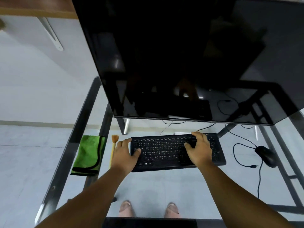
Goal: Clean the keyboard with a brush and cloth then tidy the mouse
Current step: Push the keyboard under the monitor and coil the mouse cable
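1. While both hands rest on the keyboard (pixel 177 150), no cleaning tool is held: the left hand (pixel 125 155) wraps its fingers (pixel 127 142) over the left end with the thumb on the keys, and the right hand (pixel 199 149) grips the far edge toward the right, fingers curled over it. Both seem clasped on the keyboard, as if to lift or shift it.
2. The keyboard lies on the glass surface (pixel 164 183) below the dark monitor (pixel 181 55). The brush (pixel 113 148) lies just left of it, bristles away from the person, nearly touching the left hand. The green cloth (pixel 88 155) lies further left, draped over the surface's frame.
3. The mouse (pixel 267 156) sits well right of the keyboard, its cable (pixel 243 162) looping loosely across the glass.
4. Risks, as I judge them: tilting or lifting the keyboard could bump the monitor's lower edge, which hangs close behind it. A sideways shove left could knock the brush away.
5. The cloth overhangs the edge and might slip to the floor if brushed by the forearm.
6. Other cables trail behind the keyboard; pulling it forward could snag one. The loose mouse cable may catch a wrist when reaching right.
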Action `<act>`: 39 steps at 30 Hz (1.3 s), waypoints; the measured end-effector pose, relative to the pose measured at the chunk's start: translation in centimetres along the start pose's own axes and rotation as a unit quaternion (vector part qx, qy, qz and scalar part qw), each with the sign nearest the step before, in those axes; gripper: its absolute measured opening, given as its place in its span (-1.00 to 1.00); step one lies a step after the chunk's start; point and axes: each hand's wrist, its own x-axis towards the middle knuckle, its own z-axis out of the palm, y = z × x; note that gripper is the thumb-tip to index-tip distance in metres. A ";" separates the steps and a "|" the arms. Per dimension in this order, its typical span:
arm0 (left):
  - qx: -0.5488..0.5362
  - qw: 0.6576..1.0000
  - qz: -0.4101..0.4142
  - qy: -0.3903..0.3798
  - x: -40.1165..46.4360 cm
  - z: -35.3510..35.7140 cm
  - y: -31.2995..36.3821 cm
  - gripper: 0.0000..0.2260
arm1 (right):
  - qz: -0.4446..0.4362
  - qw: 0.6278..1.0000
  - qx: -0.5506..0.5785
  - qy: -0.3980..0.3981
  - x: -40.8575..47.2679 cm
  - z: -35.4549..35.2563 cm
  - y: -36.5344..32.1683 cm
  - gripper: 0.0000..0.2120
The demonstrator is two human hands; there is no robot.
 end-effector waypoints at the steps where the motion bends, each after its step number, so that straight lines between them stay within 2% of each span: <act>1: 0.005 1.000 -0.003 -0.022 -0.2 0.8 0.5 -0.34 | 0.011 1.000 -0.020 -0.013 0.2 -1.0 0.9 -0.35; 5: 0.045 0.998 -0.010 -0.053 -1.0 2.2 1.3 -0.01 | 0.027 0.991 -0.098 -0.082 0.4 -4.0 4.3 0.12; 10: 0.110 0.992 -0.028 -0.050 -1.8 3.5 2.3 0.13 | 0.036 0.975 -0.154 -0.153 0.5 -5.6 7.9 0.36; 13: 0.109 0.993 -0.036 -0.038 -1.9 3.8 2.8 0.13 | 0.017 0.973 -0.176 -0.145 0.4 -5.7 8.8 0.37; 20: 0.115 0.993 -0.020 -0.023 -2.1 3.7 3.4 0.03 | 0.004 0.988 -0.090 -0.124 1.0 -5.7 9.2 0.36; 25: 0.120 0.992 0.022 -0.013 0.7 2.4 4.3 -0.05 | 0.006 0.995 -0.040 -0.095 2.1 -5.2 8.2 0.33; 29: 0.146 0.988 0.044 -0.011 2.9 1.8 5.2 -0.09 | 0.014 0.995 -0.030 -0.089 3.5 -4.9 7.6 0.32; 39: 0.115 0.992 0.050 -0.004 6.5 1.8 4.7 -0.14 | 0.025 0.995 -0.055 -0.082 6.6 -4.2 5.9 0.28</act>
